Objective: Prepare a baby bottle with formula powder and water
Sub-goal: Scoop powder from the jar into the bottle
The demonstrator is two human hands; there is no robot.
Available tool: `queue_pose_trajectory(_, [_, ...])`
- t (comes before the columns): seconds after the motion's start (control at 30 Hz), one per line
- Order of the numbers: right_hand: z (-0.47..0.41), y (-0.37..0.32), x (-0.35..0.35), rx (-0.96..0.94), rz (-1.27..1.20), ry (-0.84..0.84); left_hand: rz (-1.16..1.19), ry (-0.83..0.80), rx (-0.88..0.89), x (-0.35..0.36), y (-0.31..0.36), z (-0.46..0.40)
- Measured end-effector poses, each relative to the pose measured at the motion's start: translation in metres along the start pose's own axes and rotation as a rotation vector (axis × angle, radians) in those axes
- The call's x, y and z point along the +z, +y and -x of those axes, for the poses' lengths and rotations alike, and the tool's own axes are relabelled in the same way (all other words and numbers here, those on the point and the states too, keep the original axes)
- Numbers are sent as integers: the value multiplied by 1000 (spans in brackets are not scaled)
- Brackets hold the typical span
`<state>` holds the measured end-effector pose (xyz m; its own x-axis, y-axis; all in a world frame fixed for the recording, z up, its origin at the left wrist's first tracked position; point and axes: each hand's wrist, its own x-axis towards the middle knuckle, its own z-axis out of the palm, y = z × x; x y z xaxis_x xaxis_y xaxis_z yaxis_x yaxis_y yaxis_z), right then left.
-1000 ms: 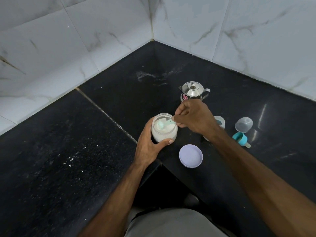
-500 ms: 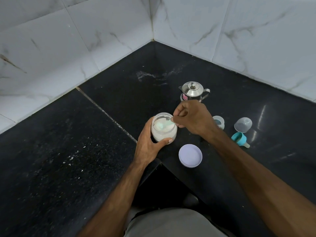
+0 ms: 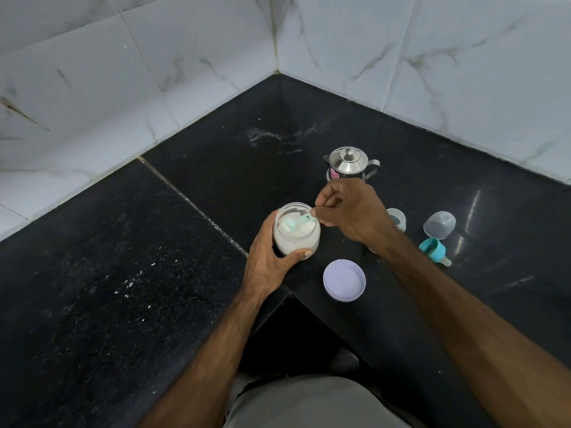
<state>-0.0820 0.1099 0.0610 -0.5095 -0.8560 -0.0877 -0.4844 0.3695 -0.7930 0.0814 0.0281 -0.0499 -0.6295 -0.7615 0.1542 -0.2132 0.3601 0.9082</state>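
One open jar [image 3: 296, 233] of white powder is standing on the black counter [image 3: 123, 273], the left hand [image 3: 272, 261] wrapping its fingers round it. The right hand [image 3: 352, 211] is pinching a teal scoop [image 3: 293, 225], now sitting deeper in the powder. Lying around: one lavender lid [image 3: 344, 280], one bottle [image 3: 397, 219], one clear cap [image 3: 439, 225], one teal nipple ring [image 3: 434, 249], one steel kettle [image 3: 349, 163].

Scoop [image 3: 292, 224] in jar [image 3: 296, 239]; lid [image 3: 344, 280] right, kettle [image 3: 348, 164] behind.

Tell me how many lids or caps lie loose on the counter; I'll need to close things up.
2: a lilac lid beside the powder jar, and a clear cap to the right by the teal nipple ring. The arm may hide more.
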Motion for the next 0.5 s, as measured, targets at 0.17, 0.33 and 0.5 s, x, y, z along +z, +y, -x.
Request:
queue_pose_trajectory(0.17, [2, 2, 2, -5, 17, 17, -2, -5, 3, 0, 0, 0])
queue_pose_trajectory(0.33, [6, 0, 4, -28, 4, -2, 16, -6, 6, 0, 1, 1])
queue_pose_trajectory(0.5, [6, 3, 5, -21, -71, -61, 12, -14, -1, -1, 2, 0])
